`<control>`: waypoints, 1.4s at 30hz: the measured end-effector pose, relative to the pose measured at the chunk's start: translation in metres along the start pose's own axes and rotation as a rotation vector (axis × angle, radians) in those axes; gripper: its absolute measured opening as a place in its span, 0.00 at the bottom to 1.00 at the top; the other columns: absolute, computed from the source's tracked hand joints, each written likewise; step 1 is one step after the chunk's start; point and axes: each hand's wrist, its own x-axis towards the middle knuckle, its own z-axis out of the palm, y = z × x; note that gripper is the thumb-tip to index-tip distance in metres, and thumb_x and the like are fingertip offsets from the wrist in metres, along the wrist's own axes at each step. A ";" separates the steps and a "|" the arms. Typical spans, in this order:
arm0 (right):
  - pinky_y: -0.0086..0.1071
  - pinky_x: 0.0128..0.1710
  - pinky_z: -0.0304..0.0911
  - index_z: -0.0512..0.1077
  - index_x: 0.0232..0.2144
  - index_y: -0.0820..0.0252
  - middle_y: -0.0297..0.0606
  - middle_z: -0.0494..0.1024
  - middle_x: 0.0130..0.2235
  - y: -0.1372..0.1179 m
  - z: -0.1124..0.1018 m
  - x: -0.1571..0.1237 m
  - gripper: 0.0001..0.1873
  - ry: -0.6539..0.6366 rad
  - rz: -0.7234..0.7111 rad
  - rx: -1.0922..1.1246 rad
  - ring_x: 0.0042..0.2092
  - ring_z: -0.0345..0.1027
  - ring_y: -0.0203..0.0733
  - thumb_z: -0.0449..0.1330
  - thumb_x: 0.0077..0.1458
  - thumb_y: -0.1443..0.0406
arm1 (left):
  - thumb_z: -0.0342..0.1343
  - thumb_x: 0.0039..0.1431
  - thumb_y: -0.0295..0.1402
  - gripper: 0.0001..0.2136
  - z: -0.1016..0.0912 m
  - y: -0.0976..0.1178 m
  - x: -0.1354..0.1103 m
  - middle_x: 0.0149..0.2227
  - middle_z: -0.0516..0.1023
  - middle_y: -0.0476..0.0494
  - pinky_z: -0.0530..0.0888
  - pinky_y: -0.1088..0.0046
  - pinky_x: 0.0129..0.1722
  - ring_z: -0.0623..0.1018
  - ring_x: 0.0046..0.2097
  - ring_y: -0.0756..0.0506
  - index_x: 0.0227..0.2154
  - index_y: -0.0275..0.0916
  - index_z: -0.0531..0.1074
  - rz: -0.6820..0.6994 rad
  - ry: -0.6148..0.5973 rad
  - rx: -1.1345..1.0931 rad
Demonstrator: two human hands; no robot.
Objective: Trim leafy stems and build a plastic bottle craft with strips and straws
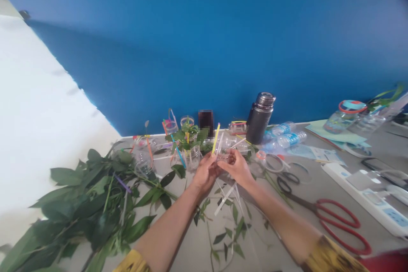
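Near the middle of the table, my left hand (205, 173) and my right hand (238, 169) are close together, fingers curled round a small clear plastic container (223, 158). Its exact shape is partly hidden by the fingers. A yellow straw (216, 138) rises beside my left thumb, and pale clear straws or strips (220, 142) stick up next to it. Below the hands, a white strip (225, 199) lies across thin leafy stems (236, 212). Just left of my hands stands a clear cup (193, 159) holding green leaves (185, 136) and coloured straws.
Large leafy branches (86, 195) cover the left side. Behind stand a dark phone (205, 122) and a black flask (260, 121). On the right lie plastic bottles (291, 139), red-handled scissors (318, 209), a power strip (360, 193) and a lidded jar (342, 118). A blue panel (207, 51) closes the back.
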 end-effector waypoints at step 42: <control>0.42 0.46 0.76 0.74 0.43 0.55 0.40 0.84 0.46 -0.002 0.000 -0.002 0.23 -0.115 0.098 0.245 0.48 0.80 0.52 0.72 0.43 0.59 | 0.71 0.52 0.41 0.19 -0.008 0.000 0.003 0.44 0.84 0.39 0.78 0.66 0.40 0.82 0.41 0.42 0.44 0.38 0.77 0.000 -0.009 0.048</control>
